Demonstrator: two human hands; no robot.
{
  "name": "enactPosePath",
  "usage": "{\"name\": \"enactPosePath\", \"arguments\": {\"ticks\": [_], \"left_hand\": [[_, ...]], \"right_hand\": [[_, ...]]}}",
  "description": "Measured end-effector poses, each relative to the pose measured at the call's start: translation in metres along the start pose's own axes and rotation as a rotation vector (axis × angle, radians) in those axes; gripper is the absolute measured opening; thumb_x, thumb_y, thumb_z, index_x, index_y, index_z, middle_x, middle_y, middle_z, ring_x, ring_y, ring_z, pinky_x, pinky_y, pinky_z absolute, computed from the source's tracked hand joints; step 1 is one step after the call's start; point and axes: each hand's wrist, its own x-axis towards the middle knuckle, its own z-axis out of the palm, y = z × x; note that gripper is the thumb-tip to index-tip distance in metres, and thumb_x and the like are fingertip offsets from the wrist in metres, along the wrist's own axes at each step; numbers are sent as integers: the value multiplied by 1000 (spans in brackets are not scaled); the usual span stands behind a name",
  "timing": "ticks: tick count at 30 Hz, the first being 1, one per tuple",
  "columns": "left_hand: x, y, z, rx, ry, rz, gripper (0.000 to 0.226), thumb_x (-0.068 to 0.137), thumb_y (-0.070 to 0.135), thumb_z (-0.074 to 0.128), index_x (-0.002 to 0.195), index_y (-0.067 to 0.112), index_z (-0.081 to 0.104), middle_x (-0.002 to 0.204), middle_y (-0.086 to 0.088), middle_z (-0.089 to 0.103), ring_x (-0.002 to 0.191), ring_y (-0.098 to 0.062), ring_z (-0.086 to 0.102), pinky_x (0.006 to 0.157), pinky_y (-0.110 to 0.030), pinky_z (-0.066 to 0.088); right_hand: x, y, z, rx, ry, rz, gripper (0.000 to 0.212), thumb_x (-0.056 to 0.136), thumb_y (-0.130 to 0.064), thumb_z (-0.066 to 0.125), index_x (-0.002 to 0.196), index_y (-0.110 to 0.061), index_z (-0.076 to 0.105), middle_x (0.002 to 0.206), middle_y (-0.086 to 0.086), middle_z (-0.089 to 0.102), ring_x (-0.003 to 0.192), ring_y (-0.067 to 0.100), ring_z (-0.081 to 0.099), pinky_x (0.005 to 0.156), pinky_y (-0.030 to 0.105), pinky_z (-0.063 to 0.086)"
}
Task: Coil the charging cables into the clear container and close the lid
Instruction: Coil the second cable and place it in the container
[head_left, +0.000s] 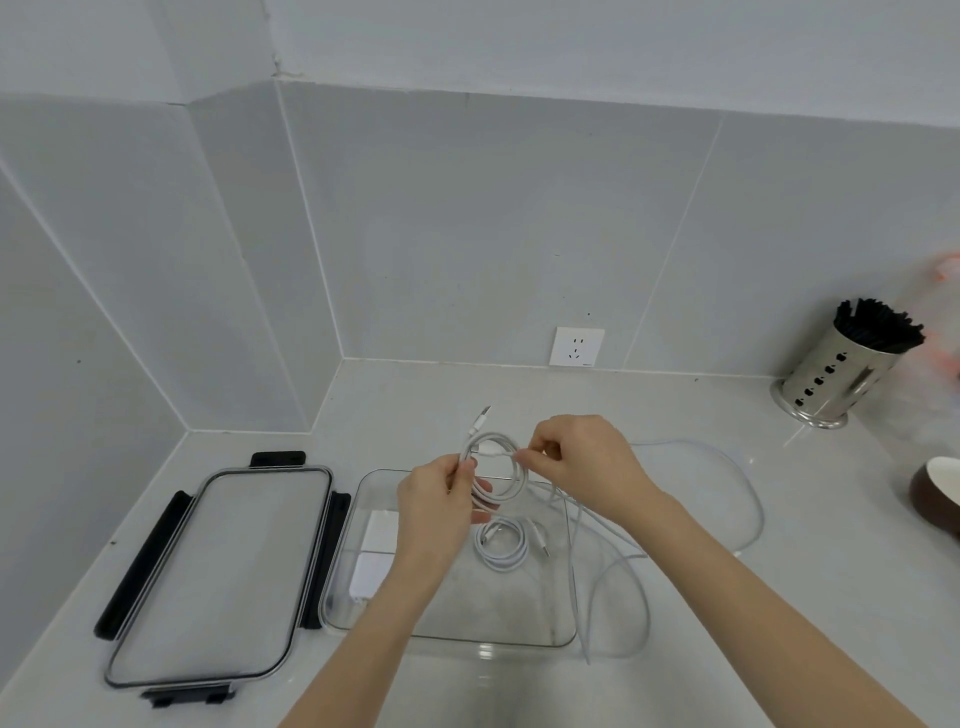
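Above the clear rectangular plastic container (550, 631), the left hand (434, 512) grips the half-wound white charging cable (496, 470) while the right hand (582, 460) pinches its loops, whose long loose tail could snag the rim and spring them apart.

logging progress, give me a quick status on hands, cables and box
Left hand grips coil, right hand pinches cable. One coiled cable in box. Lid off, left of box.

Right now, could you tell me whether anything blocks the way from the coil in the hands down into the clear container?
Nothing visible does. The coil hangs over the open container; its lid lies apart on the left, and a smaller coil lies inside.
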Motion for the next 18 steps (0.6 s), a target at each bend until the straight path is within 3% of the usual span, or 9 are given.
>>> {"name": "enactPosePath", "arguments": {"ticks": [5,11,13,15,18], "left_hand": [[-2,0,3,24,50,25,24,95,12,46,81,3,63,75,-15,68,61,-22,70,57,-35,60],[-4,1,6,64,-6,64,25,94,13,47,85,-1,65,76,-14,70,65,-25,70,62,-38,60],[-3,1,7,68,-30,76,25,94,14,48,89,-3,66,76,-15,71,65,-27,71,63,-40,60],[-4,1,8,59,-56,83,25,94,15,49,91,-3,67,77,-19,70,66,-29,70,64,-42,60],[-6,2,11,51,-98,83,23,93,13,49,89,-2,67,74,-22,67,64,-26,68,62,-39,60]], "right_hand": [[0,-10,-5,-278,-73,-107,29,93,-33,45,88,-8,61,90,7,65,83,28,59,62,29,33],[4,-12,-1,-391,-44,-97,33,97,-34,38,95,-6,56,95,10,64,88,31,59,61,31,32],[4,-7,5,-318,-10,-59,34,97,-38,37,107,-9,50,93,8,65,88,30,59,62,31,36],[3,-1,13,-154,-80,-48,29,97,-33,38,116,-12,44,92,8,68,86,29,61,64,34,41],[4,7,20,362,-232,48,13,95,-16,41,96,-18,54,81,5,69,74,18,64,69,29,48]]}}
